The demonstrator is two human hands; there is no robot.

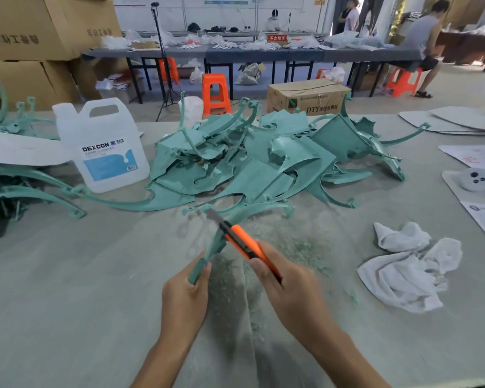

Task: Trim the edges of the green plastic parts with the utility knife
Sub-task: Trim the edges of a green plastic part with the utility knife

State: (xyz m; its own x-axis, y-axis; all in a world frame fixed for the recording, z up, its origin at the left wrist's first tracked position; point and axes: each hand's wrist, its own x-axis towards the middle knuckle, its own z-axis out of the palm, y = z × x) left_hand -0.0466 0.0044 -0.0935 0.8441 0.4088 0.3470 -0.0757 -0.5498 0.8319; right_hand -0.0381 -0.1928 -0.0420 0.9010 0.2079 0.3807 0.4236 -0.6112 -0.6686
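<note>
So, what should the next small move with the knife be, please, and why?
Probably draw the utility knife along the green part, away from the left hand: the right hand holds its blade against the part's edge, with shavings lying below.

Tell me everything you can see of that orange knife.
The utility knife has an orange plastic body with black trim and a grey blade slid out. It slants up and away to the left. The right hand grips its rear end; the blade seems to lie against the green part that the left hand holds.
</note>
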